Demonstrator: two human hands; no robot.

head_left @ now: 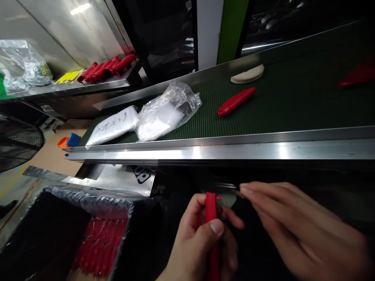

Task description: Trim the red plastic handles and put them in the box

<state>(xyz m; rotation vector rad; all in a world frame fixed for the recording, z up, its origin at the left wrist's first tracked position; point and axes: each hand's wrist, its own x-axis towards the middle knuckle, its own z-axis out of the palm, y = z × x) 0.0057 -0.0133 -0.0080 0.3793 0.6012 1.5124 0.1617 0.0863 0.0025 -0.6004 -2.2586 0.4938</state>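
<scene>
My left hand point(202, 238) is wrapped round a long red part point(211, 212), which stands roughly upright at the lower middle. To its right, my right hand point(293, 222) has its fingers pressed together round a thin metal tool point(238, 192) whose tip points toward the top of the red part. The right hand is partly blurred. A small red bit shows beside the held part. Beyond the hands, another red part point(236, 102) lies on the green conveyor belt point(281, 113), close to a beige curved piece point(247, 74).
Plastic bags with white contents point(162, 117) lie on the belt's left side. A metal rail point(234, 150) edges the belt. At lower left is a lined bin point(129, 218) holding several red parts. Red pieces point(108, 69) sit on a shelf; a fan point(17, 142) stands far left.
</scene>
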